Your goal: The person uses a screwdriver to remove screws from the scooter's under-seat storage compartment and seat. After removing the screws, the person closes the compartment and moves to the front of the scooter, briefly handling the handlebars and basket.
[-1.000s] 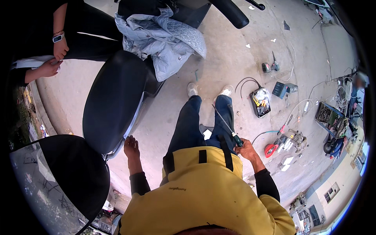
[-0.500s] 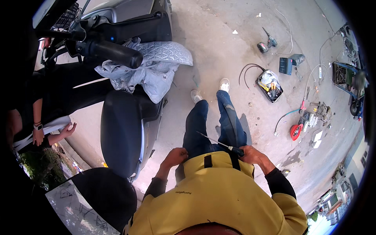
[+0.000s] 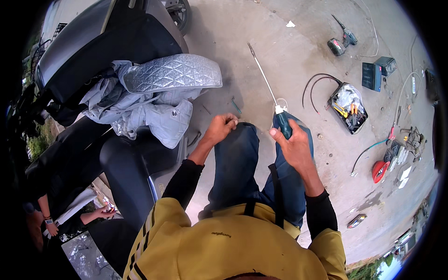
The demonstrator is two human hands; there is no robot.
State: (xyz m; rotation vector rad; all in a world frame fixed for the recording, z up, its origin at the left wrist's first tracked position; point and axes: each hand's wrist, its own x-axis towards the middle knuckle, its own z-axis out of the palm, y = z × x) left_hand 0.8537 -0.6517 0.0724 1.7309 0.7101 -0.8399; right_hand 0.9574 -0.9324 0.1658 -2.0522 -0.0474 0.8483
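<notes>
My right hand is wrapped round the dark teal handle of a screwdriver. Its long, thin metal shaft slants away to the upper left, and a pale collar joins shaft and handle. The tip is above the ground, beyond my right knee. My left hand is closed, fingers curled together, beside my left knee; whether anything small is inside cannot be made out. To its left, a silver quilted cover drapes over the front of a scooter with a black seat.
An open tool case, a cordless drill, dark boxes and a red bowl-shaped thing lie on the ground to the right, among cables. At the lower left, another person's hands show behind the scooter seat.
Both hands have moved forward from my waist to knee level. The screwdriver has swung from lying across my lap to pointing forward. My knees are more bent, and the view has shifted.
</notes>
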